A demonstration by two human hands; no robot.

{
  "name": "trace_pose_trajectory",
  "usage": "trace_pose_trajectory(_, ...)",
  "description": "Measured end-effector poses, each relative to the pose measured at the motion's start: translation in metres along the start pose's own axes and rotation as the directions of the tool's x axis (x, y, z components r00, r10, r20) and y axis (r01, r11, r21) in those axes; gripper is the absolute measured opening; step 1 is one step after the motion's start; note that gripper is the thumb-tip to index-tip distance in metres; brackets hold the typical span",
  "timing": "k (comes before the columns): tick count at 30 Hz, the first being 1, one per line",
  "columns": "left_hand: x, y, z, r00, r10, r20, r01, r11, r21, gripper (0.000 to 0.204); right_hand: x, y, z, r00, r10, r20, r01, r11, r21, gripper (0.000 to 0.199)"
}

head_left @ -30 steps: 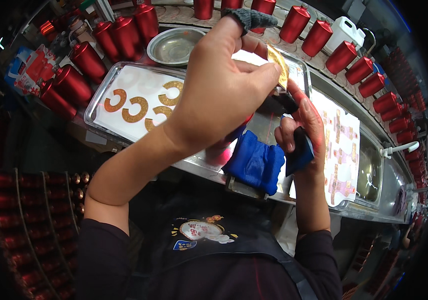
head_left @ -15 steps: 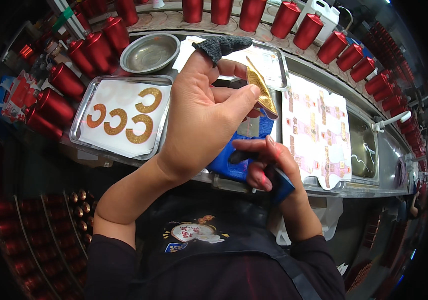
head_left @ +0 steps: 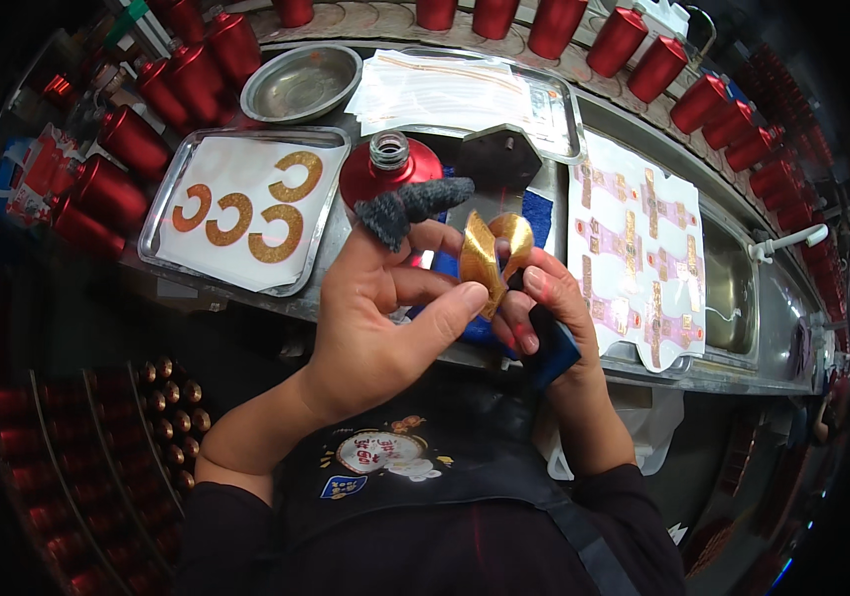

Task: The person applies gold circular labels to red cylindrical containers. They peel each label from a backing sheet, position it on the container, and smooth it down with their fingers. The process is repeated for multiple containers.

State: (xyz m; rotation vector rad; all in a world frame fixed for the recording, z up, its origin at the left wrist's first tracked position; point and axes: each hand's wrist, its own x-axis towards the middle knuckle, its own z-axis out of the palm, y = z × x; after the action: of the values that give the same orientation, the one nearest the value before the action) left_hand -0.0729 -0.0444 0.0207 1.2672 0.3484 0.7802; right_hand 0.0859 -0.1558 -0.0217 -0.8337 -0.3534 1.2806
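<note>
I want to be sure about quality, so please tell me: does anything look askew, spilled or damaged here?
Only the gold label in the left fingers stands out: it curls, while the C-shaped gold labels in the left tray lie flat. This may be bending from handling. I see no clear spill.

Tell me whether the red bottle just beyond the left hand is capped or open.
Open: the red bottle beyond the left hand shows a bare, clear neck with no cap on it.
</note>
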Motion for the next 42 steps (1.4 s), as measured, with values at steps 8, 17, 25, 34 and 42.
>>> trace_pose_trajectory(8,-0.014,-0.027,-0.007,0.912,0.319,-0.259,-0.278,0.943,0.184,0.04,0.009,-0.01,0.021,0.97,-0.242,0.021,0.236,0.921,-0.309,0.036)
trace_pose_trajectory(17,0.009,-0.028,-0.024,0.837,0.429,-0.339,-0.292,0.875,0.386,0.025,0.079,-0.017,0.032,0.826,-0.481,0.293,0.561,0.65,-0.513,0.047)
trace_pose_trajectory(25,0.014,-0.031,-0.047,0.878,0.156,-0.452,-0.172,0.985,0.006,0.024,0.106,-0.025,0.036,0.939,-0.295,0.175,0.343,0.83,-0.44,0.071)
trace_pose_trajectory(34,0.034,-0.039,-0.055,0.95,0.142,-0.279,-0.142,0.99,0.021,0.048,0.091,0.001,0.042,0.878,-0.436,0.196,0.471,0.719,-0.511,0.084)
trace_pose_trajectory(42,0.035,-0.039,-0.059,0.958,0.151,-0.244,-0.15,0.988,0.021,0.049,0.097,-0.005,0.04,0.92,-0.353,0.173,0.392,0.845,-0.363,0.081)
